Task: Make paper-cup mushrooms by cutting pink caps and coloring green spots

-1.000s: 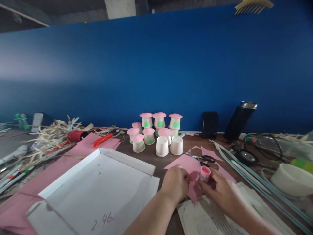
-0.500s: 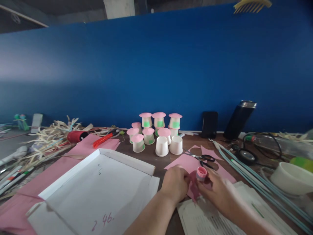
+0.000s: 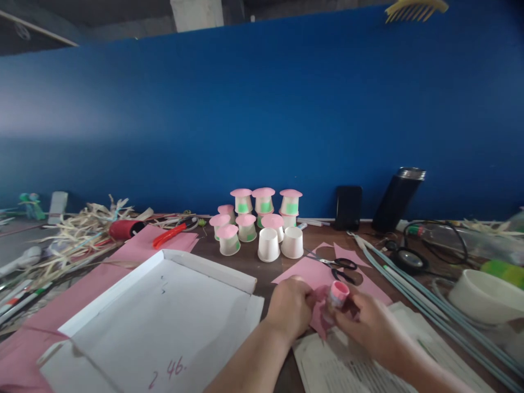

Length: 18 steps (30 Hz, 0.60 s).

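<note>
My right hand is closed round a glue stick, its hollow pink end tilted up. The lower end of the stick is hidden by my fingers. Close beside it, my left hand has its fingers curled on a cut piece of pink paper that lies under both hands. Scissors with black handles rest on a larger pink sheet just beyond. Two bare white paper cups stand upside down behind my left hand. Several other cups there have pink paper discs on top and green patches.
A white box lid fills the left front, over pink sheets. Printed papers lie under my right forearm. At the right are blue-grey cords, a white bowl and a black bottle. A blue partition closes the back.
The glue stick has tilted and shifted slightly in my right hand over the pink paper. My left hand stays closed on the paper. The whole view has moved a little.
</note>
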{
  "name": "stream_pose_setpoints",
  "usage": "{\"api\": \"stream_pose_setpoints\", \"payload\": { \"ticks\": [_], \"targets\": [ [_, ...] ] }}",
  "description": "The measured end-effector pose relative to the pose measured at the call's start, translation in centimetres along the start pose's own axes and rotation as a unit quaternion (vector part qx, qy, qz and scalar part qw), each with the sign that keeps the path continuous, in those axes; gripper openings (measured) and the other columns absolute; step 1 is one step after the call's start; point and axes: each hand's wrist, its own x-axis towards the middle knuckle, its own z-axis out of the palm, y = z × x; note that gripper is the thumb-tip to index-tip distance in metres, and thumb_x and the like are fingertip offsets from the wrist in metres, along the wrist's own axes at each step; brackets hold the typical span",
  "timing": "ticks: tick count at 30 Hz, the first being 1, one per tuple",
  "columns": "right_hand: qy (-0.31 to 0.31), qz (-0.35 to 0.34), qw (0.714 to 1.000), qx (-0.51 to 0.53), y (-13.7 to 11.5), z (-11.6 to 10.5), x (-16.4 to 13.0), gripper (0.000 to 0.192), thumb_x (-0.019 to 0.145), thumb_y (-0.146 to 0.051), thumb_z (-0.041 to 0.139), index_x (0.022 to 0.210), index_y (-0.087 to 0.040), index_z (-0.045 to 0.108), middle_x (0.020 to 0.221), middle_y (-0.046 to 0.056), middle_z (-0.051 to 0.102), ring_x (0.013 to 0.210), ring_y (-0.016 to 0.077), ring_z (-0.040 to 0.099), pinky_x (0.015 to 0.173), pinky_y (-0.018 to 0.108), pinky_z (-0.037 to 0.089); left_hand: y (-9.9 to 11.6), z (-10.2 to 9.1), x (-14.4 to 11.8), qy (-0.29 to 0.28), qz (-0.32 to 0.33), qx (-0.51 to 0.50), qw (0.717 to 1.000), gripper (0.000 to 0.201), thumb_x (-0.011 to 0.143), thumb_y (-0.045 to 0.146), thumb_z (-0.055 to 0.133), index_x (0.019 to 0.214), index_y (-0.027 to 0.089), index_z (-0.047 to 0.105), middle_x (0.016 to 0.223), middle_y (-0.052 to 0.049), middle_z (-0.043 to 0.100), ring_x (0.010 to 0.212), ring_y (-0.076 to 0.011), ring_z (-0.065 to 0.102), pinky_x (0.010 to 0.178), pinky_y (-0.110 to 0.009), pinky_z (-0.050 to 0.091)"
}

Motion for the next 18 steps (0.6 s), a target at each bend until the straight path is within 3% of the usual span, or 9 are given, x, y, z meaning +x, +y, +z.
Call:
{"api": "stream_pose_setpoints", "payload": {
  "ticks": [8, 13, 18],
  "targets": [
    [0.063, -0.024, 0.996, -0.062, -0.9, -1.4, -0.1, 0.014, 0.079, -0.033, 0.052, 0.086, -0.022, 0.056, 0.079, 0.001, 0.066, 0.068, 0.0187, 0.062, 0.061, 0.027, 0.044, -0.1, -0.2, 0.1, -0.005, 0.002, 0.012, 1.0, 0.018, 0.076, 0.021, 0.052, 0.063, 0.018, 0.063, 0.071, -0.001, 0.062, 0.067, -0.0131, 0.053, 0.057, -0.025, 0.032],
    [0.024, -0.008, 1.0, -0.001, -0.8, -1.6, -0.2, 0.013, 0.083, -0.033, 0.047, 0.08, -0.023, 0.055, 0.07, -0.002, 0.062, 0.062, 0.0158, 0.059, 0.056, 0.024, 0.043, -0.1, -0.1, 0.0, -0.007, 0.004, 0.005, 1.0, 0.016, 0.074, 0.018, 0.052, 0.062, 0.018, 0.063, 0.072, -0.001, 0.062, 0.068, -0.0129, 0.054, 0.059, -0.025, 0.034],
    [0.013, 0.002, 0.999, -0.053, -0.8, -0.7, -0.2, 0.011, 0.079, -0.033, 0.05, 0.082, -0.022, 0.054, 0.063, -0.002, 0.061, 0.057, 0.0163, 0.058, 0.054, 0.026, 0.04, -0.1, -0.1, 0.0, -0.003, 0.007, 0.007, 1.0, 0.019, 0.077, 0.02, 0.051, 0.064, 0.019, 0.065, 0.071, -0.001, 0.062, 0.068, -0.0134, 0.055, 0.059, -0.025, 0.034]
  ]
}}
